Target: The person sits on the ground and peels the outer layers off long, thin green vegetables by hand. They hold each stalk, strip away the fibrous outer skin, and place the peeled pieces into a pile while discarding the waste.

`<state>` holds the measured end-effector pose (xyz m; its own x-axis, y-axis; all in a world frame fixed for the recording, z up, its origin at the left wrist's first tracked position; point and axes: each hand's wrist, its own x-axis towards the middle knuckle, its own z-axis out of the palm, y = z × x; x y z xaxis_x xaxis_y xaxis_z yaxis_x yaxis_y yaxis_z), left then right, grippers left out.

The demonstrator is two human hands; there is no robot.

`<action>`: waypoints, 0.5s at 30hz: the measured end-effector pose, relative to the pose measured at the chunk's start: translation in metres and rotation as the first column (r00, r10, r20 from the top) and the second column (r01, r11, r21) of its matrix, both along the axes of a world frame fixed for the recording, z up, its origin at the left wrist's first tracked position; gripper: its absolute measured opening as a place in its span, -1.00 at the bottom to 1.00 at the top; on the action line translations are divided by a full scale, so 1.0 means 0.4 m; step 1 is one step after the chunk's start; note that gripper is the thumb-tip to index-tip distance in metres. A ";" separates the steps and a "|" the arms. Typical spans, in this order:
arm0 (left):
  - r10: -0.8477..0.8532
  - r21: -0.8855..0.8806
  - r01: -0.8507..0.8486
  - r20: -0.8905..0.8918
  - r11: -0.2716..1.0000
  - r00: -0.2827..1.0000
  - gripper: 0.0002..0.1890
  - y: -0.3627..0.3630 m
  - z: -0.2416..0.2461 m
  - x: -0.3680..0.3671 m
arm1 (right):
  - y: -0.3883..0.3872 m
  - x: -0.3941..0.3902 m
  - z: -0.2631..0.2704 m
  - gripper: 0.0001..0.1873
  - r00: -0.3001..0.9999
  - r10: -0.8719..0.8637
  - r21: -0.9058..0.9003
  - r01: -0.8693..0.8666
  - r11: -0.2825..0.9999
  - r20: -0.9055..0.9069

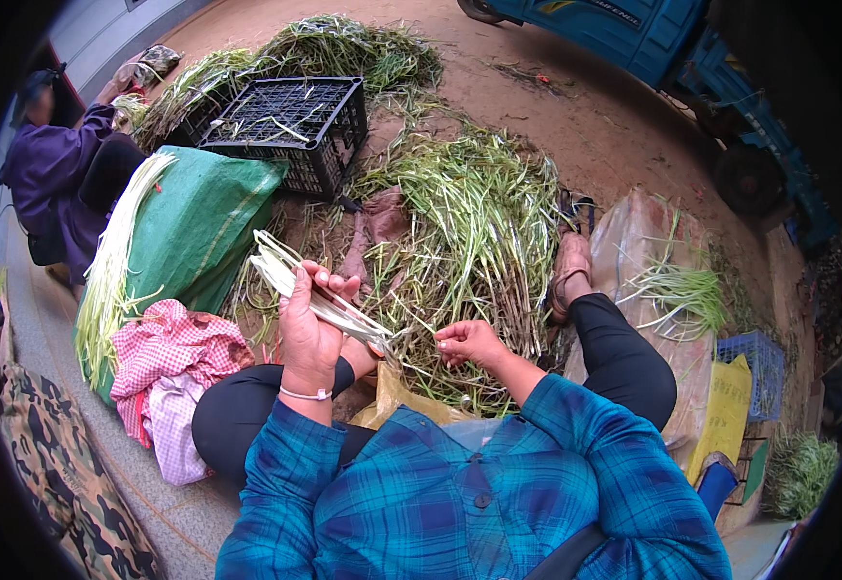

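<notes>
My left hand [314, 319] is raised over my bent knee, its fingers curled around a small bunch of pale, peeled stalks [274, 270]. The bunch slants from upper left to lower right, its lower end near the middle of my lap. To the right, my right hand [473, 342] has thumb and fingertips pinched on a thin green strand [419, 321]. Beneath and beyond both hands spreads a heap of long green stalks [479, 217] with brownish, soiled lower ends. A yellow plastic sheet [399, 399] lies between my legs.
A green woven sack [203, 203] bears long pale stalks [120, 246] and a checked cloth [174, 341]. Beyond are a black plastic crate [290, 116], another stalk heap [334, 47] and a seated person [58, 174]. Right: cut greens [682, 297], a blue basket [758, 370], a blue vehicle [609, 32].
</notes>
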<state>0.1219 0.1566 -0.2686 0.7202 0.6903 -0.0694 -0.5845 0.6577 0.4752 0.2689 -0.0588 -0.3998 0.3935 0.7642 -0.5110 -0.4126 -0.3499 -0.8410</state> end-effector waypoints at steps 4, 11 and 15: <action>-0.067 -0.069 0.074 0.098 0.995 0.993 -0.82 0.025 -0.006 -0.008 | -0.009 0.056 -0.095 -0.60 0.961 -0.263 -0.037 0.267 0.963 0.082; -0.115 -0.288 0.188 0.252 0.939 0.961 -0.69 0.023 -0.052 0.005 | 0.018 0.103 -0.182 -0.56 0.930 -0.350 -0.163 0.330 0.930 -0.115; -0.165 -0.297 0.225 0.213 0.928 0.963 -0.70 0.011 -0.066 0.014 | 0.026 0.100 -0.209 -0.59 0.876 -0.414 -0.115 0.398 0.910 -0.245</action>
<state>0.1274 0.1611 -0.2951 0.8592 0.4985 -0.1157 -0.4856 0.8655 0.1226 0.3090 -0.0486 -0.4832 0.5108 0.5311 -0.6760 -0.7286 -0.1499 -0.6683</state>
